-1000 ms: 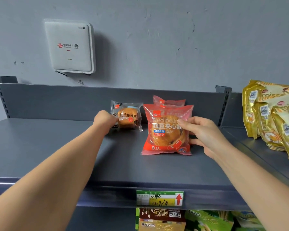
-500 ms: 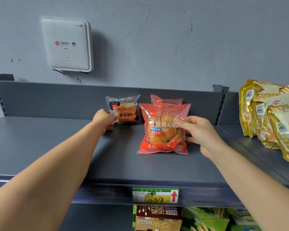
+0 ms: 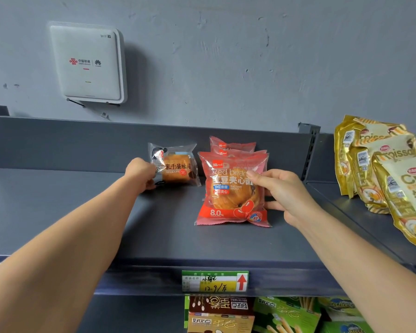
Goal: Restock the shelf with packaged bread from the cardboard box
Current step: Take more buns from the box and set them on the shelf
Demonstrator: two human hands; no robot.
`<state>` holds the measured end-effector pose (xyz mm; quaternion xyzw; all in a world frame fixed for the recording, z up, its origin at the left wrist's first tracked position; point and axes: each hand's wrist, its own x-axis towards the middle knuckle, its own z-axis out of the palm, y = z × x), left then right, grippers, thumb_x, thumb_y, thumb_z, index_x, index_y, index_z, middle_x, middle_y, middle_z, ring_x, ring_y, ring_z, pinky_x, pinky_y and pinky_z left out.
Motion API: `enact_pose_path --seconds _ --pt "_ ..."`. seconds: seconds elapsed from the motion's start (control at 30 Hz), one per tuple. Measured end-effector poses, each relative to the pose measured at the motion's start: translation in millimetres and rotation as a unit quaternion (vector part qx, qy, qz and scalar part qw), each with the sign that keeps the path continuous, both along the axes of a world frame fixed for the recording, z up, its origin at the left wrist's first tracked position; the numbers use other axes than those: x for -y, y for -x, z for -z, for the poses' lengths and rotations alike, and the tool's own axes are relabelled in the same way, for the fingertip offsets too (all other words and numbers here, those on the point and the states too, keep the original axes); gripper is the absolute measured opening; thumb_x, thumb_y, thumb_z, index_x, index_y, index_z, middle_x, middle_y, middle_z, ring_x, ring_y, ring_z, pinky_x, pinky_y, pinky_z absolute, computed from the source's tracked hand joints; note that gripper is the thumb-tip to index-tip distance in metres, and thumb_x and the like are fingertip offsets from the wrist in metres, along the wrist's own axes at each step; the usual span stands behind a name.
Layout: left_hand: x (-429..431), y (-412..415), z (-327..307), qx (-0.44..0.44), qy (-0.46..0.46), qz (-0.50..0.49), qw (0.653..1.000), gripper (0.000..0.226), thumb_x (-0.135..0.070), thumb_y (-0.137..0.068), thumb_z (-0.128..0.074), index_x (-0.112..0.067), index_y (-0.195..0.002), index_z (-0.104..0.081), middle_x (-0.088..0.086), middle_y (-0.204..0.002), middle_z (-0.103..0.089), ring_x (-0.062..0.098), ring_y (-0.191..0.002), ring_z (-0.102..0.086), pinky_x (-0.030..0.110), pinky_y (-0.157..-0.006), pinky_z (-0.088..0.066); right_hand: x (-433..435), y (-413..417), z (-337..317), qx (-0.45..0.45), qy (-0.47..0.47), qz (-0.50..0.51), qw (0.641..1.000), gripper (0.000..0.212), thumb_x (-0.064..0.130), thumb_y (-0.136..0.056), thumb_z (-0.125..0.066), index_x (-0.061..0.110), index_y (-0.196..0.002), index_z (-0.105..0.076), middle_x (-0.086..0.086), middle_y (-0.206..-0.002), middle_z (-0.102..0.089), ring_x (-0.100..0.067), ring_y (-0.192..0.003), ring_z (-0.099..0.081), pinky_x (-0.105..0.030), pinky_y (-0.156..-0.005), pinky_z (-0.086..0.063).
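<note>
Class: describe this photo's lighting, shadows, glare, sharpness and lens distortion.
Head view: soft, even light; the router casts a blurred shadow rightward on the wall, and the left arm shades the shelf. Head view: faint glare on the clear pack; the red pack has sharp print. Head view: wide-angle stretch enlarges and tilts the croissant bags at the right edge.

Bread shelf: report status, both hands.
Left hand grips clear bread pack by edge. Right hand holds front red bread pack, more behind. Gold croissant bags stand apart, right.
</note>
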<state>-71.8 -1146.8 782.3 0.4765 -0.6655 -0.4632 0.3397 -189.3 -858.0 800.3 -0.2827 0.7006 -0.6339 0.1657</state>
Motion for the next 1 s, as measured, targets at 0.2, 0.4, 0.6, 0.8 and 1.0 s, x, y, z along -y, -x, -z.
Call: enact_pose_path --seconds 0.2,0.4,0.6,0.8,1.0 --pt "3 -4 1 -0.011 -0.011 0.005 1.0 0.035 -0.004 -0.093 -0.048 -0.001 -0.128 -0.049 0.016 -0.107 -0.056 0.024 -0.054 -0.053 0.027 -0.038 -0.053 0 1 5 -0.01 -0.006 0.012 1.0 0.038 0.039 -0.079 -0.076 0.01 -0.101 -0.066 -0.001 -0.094 -0.075 -0.018 -0.087 -0.072 -0.039 -0.076 -0.059" --pt "0 -7 1 0.003 -0.013 0.012 1.0 0.008 -0.005 -0.094 -0.051 -0.001 -0.1 -0.051 0.017 -0.102 -0.053 0.027 -0.055 -0.058 0.028 -0.033 -0.05 -2 -1 5 -0.014 -0.007 0.014 1.0 0.038 0.042 -0.079 -0.076 0.012 -0.1 -0.066 0.0 -0.093 -0.075 -0.016 -0.084 -0.073 -0.038 -0.075 -0.06" --pt "-7 -12 -3 0.071 0.038 -0.001 0.997 0.01 -0.003 -0.09 -0.053 -0.002 -0.082 -0.048 0.013 -0.074 -0.047 0.027 -0.052 -0.049 0.028 -0.042 -0.046 -2 -1 6 -0.018 -0.012 0.017 1.0 0.04 0.045 -0.078 -0.075 0.014 -0.102 -0.066 0.0 -0.097 -0.074 -0.018 -0.09 -0.071 -0.042 -0.082 -0.058" --pt "-18 -13 -10 0.105 0.113 -0.011 0.988 0.013 -0.004 -0.087 -0.051 -0.004 -0.099 -0.055 0.011 -0.084 -0.054 0.027 -0.072 -0.048 0.035 -0.065 -0.047 -4 0 6 -0.015 -0.003 0.014 1.0 0.039 0.045 -0.078 -0.075 0.015 -0.1 -0.066 -0.001 -0.099 -0.074 -0.02 -0.093 -0.07 -0.043 -0.083 -0.058" --pt "-39 -14 -20 0.063 0.146 0.002 0.987 0.009 -0.009 -0.088 -0.053 -0.01 -0.094 -0.058 0.012 -0.091 -0.063 0.028 -0.08 -0.054 0.035 -0.069 -0.049 -4 2 5 -0.023 0.001 0.025 0.999 0.041 0.047 -0.079 -0.075 0.014 -0.102 -0.065 -0.002 -0.103 -0.072 -0.024 -0.098 -0.068 -0.045 -0.085 -0.058"
